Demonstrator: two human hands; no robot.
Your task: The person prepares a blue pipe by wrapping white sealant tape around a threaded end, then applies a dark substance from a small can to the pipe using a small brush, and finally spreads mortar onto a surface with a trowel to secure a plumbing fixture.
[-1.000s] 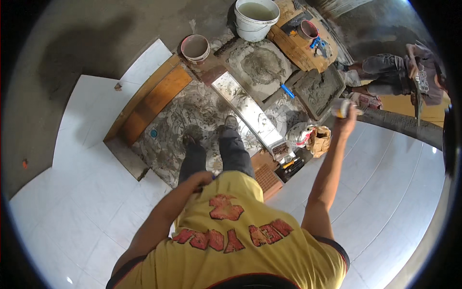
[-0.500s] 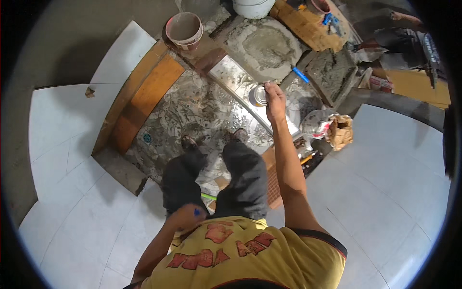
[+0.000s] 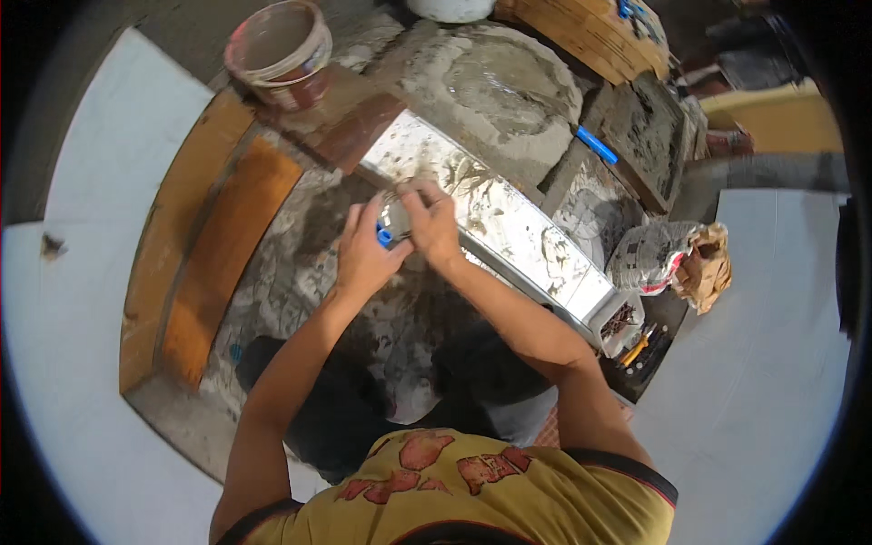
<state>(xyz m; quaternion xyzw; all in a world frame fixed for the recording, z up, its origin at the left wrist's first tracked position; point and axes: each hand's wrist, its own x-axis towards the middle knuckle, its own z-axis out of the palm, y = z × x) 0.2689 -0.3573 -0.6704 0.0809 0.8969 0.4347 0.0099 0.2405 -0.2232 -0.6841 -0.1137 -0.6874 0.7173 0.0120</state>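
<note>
My left hand (image 3: 361,259) and my right hand (image 3: 436,232) meet over the near edge of a white tile strip (image 3: 509,213) smeared with mortar. Between them is a small round tin (image 3: 393,214), partly hidden by the fingers. My right hand grips its far right side, thumb and fingers closed at the rim. The left hand's fingers wrap the tin's left side. A small blue ring-shaped piece (image 3: 384,236) shows by the left hand's fingers, against the tin. What the blue piece is, I cannot tell.
A mortar-stained bucket (image 3: 282,54) stands at the far left, beside wooden boards (image 3: 232,263). Wet mortar (image 3: 513,86) lies beyond the strip, near a blue-handled tool (image 3: 596,145) and a mortar tray (image 3: 640,136). At right are a paper bag (image 3: 707,268), a small container (image 3: 618,320) and orange-handled pliers (image 3: 638,347).
My right hand has brought the tin back and left from over the strip. My left hand has risen from my waist with the blue piece to meet it. The view has moved lower and closer.
</note>
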